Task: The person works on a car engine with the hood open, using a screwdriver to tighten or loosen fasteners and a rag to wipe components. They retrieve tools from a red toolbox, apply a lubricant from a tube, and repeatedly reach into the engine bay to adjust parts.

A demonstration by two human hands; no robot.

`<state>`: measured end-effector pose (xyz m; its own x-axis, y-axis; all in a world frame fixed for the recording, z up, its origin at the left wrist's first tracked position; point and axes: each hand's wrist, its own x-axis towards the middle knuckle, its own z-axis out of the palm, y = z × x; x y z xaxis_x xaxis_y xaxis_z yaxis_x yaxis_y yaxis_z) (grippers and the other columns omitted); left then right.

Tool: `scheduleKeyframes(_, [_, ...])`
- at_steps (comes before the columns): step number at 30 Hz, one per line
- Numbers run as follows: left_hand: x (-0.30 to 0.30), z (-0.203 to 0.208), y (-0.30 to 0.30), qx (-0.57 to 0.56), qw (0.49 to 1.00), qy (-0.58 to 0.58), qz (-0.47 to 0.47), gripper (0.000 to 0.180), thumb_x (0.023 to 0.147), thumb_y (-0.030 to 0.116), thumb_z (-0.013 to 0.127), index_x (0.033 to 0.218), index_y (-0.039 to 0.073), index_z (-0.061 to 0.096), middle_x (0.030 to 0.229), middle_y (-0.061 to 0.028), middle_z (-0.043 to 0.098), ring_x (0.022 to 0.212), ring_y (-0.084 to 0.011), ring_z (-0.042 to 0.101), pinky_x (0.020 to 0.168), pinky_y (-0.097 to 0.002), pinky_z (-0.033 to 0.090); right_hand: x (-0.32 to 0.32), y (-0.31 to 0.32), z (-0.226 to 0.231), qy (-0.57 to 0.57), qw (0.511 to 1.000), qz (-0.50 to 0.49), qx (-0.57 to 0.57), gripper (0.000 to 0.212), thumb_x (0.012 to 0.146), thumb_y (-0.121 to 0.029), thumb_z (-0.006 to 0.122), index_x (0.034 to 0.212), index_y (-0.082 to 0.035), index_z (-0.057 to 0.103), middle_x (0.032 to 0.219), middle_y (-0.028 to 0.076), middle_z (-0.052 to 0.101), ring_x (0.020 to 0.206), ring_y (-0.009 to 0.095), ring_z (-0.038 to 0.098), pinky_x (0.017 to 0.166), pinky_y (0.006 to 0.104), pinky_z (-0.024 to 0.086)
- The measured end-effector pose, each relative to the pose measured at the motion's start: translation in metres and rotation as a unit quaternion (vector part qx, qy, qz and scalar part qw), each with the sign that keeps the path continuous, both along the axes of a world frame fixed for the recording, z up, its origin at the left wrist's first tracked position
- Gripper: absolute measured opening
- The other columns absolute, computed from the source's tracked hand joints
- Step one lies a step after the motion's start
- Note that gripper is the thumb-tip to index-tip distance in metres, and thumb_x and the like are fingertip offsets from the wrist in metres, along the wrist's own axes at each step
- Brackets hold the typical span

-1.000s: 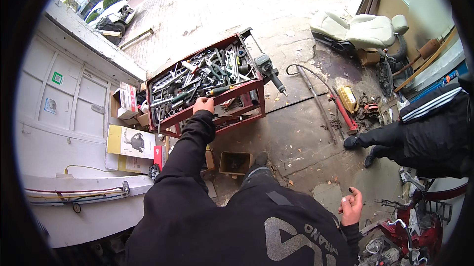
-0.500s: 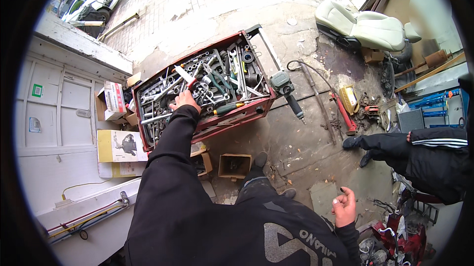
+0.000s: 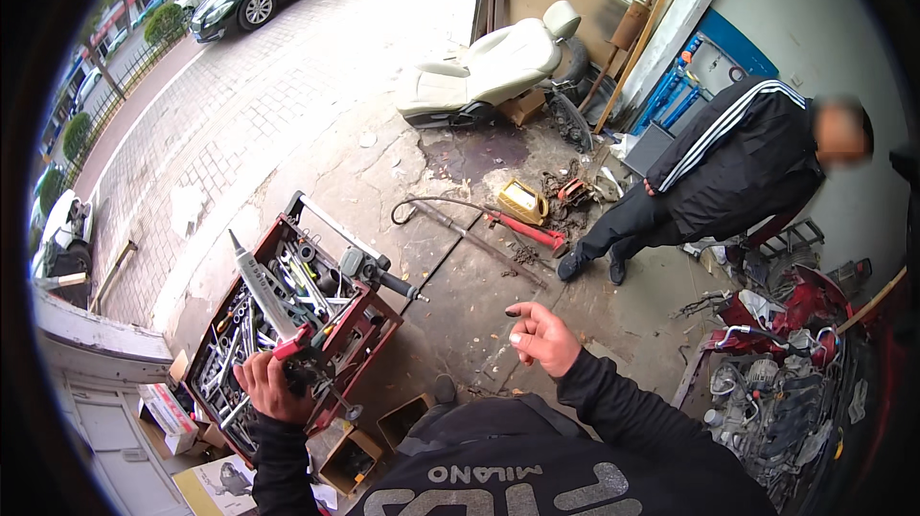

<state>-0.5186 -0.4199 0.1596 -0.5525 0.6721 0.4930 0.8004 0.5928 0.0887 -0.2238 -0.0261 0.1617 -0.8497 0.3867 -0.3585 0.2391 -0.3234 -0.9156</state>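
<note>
A sealant gun (image 3: 257,278) is grasped in the left hand (image 3: 274,389), whose fingers are wrapped around its red rear end. The pale printed cartridge is held at a slant above the red tool trolley (image 3: 356,365), with its narrow grey nozzle pointed up and away from the body.

The right hand (image 3: 544,340) is held in front of the body, well apart from the trolley, with its fingers half curled. A small dark patch is seen at its fingertips; whether something is pinched there cannot be told.

The trolley's top tray is crowded with wrenches (image 3: 228,351), sockets and other metal tools, partly hidden by the gun. At the trolley's far right corner, a grey power tool (image 3: 360,267) is placed with its dark handle jutting outward. Near the trolley's base, an open cardboard box (image 3: 403,419) is set on the floor (image 3: 450,332).

Farther off, a cream car seat (image 3: 489,73) and a yellow container (image 3: 523,201) are seen on the ground. To the right, a co-worker (image 3: 733,166) in dark clothing is seen standing near an engine (image 3: 771,396).
</note>
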Motion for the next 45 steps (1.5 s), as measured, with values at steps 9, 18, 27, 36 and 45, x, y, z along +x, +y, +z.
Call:
scheduleKeyframes(9, [0.034,0.058,0.151,-0.100,0.916,0.047,-0.386,0.041,0.081,0.024,0.074,0.120,0.013,0.067,0.117,-0.0071,0.064,0.122,-0.0279,0.063,0.108,-0.0563,0.041,0.003,0.056,0.087,0.210,0.954,-0.108,-0.182,0.066,0.107,-0.066,0.055,0.135,-0.006,0.059,0.084,0.003,0.056,0.068,0.014,0.053,0.063,0.0328,0.044])
scheduleKeyframes(18, [0.074,0.072,0.224,-0.076,0.833,0.083,-0.541,0.033,0.076,0.022,0.071,0.107,0.011,0.070,0.102,-0.0066,0.064,0.103,-0.0275,0.064,0.088,-0.0460,0.049,0.064,0.060,0.101,0.247,0.943,-0.134,-0.180,0.076,0.104,-0.075,0.052,0.136,-0.006,0.057,0.081,0.002,0.052,0.063,0.014,0.046,0.059,0.0309,0.040])
scheduleKeyframes(27, [0.097,0.073,0.255,-0.077,0.794,0.069,-0.599,0.035,0.075,0.019,0.071,0.109,0.011,0.069,0.104,-0.0064,0.064,0.101,-0.0270,0.064,0.087,-0.0444,0.050,0.104,0.073,0.095,0.280,0.935,-0.135,-0.174,0.076,0.104,-0.075,0.051,0.138,-0.007,0.057,0.081,0.002,0.053,0.064,0.013,0.048,0.060,0.0303,0.041])
scheduleKeyframes(36, [0.097,0.073,0.264,-0.068,0.784,0.050,-0.615,0.037,0.076,0.019,0.071,0.112,0.012,0.069,0.104,-0.0059,0.065,0.098,-0.0263,0.064,0.084,-0.0431,0.050,0.111,0.085,0.084,0.281,0.949,-0.107,-0.096,0.075,0.107,-0.071,0.051,0.145,-0.007,0.052,0.084,0.002,0.054,0.065,0.011,0.048,0.061,0.0289,0.045])
scheduleKeyframes(45, [0.090,0.070,0.265,-0.055,0.776,0.034,-0.628,0.036,0.075,0.020,0.071,0.110,0.011,0.070,0.099,-0.0051,0.063,0.093,-0.0257,0.062,0.081,-0.0415,0.049,0.108,0.086,0.082,0.267,0.955,-0.115,-0.062,0.070,0.111,-0.063,0.051,0.151,-0.005,0.051,0.085,0.003,0.055,0.064,0.011,0.049,0.059,0.0267,0.045])
